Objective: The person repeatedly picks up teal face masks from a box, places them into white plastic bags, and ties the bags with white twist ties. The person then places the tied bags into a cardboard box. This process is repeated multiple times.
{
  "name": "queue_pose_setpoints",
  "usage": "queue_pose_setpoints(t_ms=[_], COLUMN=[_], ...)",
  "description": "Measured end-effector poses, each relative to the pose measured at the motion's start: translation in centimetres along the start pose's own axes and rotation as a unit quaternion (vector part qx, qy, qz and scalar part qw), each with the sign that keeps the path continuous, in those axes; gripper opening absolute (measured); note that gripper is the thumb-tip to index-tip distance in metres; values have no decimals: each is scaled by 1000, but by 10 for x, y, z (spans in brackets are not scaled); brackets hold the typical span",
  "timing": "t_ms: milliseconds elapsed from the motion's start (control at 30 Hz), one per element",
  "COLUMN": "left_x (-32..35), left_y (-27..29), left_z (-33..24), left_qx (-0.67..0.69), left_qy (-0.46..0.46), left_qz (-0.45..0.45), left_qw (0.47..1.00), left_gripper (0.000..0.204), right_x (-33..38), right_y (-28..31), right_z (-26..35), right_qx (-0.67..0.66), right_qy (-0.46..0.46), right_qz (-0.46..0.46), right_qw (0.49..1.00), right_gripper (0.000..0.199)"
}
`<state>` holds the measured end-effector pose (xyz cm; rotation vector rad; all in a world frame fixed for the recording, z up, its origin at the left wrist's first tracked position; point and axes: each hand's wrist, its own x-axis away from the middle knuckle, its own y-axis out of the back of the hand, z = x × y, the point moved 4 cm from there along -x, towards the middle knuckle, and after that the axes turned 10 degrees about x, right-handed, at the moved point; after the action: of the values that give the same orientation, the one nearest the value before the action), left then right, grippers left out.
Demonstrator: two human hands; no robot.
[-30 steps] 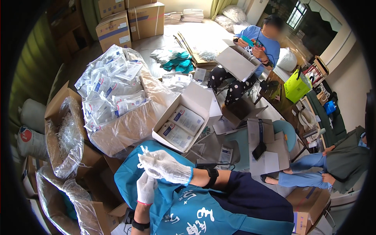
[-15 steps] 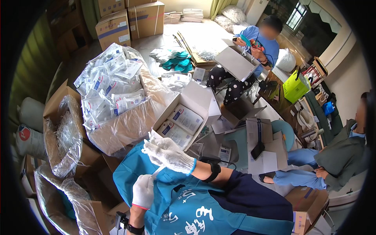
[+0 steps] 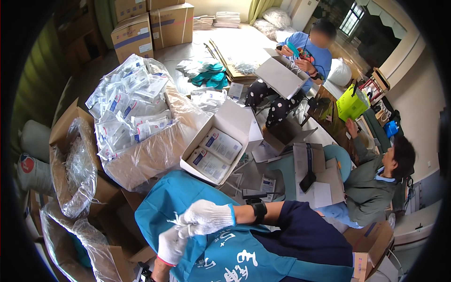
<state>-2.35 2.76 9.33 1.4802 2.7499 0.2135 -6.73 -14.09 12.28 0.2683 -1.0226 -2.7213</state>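
My left hand [image 3: 171,246], in a white knit glove with a red cuff, is closed and meets the fingertips of my right hand [image 3: 209,217], gloved in white with a blue cuff. The right fingers are closed too. Thin white strands or loose glove tips [image 3: 176,220] stick out where they meet; what is pinched there I cannot make out. Both hands are above the teal apron [image 3: 183,195] on my lap. Just beyond stands an open white box [image 3: 185,163] with two stacks of flat printed packets [image 3: 221,146] inside.
Left of the white box, a large plastic-lined carton [image 3: 141,160] overflows with white packets [image 3: 131,94]. Lined open cartons [image 3: 112,258] stand at lower left. Across from me a co-worker in blue [image 3: 319,51] holds something teal over a box. Another person [image 3: 376,197] sits at right.
My right hand has come down and closed against my left, where its fingers were spread. The white box's front is now uncovered. The person at right has leaned and reached toward the yellow-green bag.
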Motion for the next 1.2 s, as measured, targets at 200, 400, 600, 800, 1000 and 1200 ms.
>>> queue_pose_setpoints(t_ms=[200, 400, 600, 800, 1000, 1200], left_x=[30, 34, 83, 124, 163, 134], left_y=[-2, -3, 89, 188, 174, 198], left_z=[-33, -88, -21, 15, 149, 162], left_qx=[-27, 16, 171, 479, 670, 571], left_qy=[2, 44, 155, 120, 211, 208], left_qz=[153, 216, -9, -333, -425, -498], left_qw=[988, 975, 973, 804, 570, 618], left_gripper=[21, 15, 7, 5, 20, 17], right_x=[33, 52, 55, 78, 30, 50], right_y=[-16, -11, -4, -31, -35, -54], right_z=[29, 40, 24, -42, -19, -38], right_qx=[-397, -350, -245, -480, -384, -522], right_qy=[-66, -14, 92, -271, -308, -333], right_qz=[233, 264, 158, 110, 96, 36], right_qw=[885, 899, 952, 827, 865, 785], right_gripper=[35, 32, 17, 16, 33, 27])
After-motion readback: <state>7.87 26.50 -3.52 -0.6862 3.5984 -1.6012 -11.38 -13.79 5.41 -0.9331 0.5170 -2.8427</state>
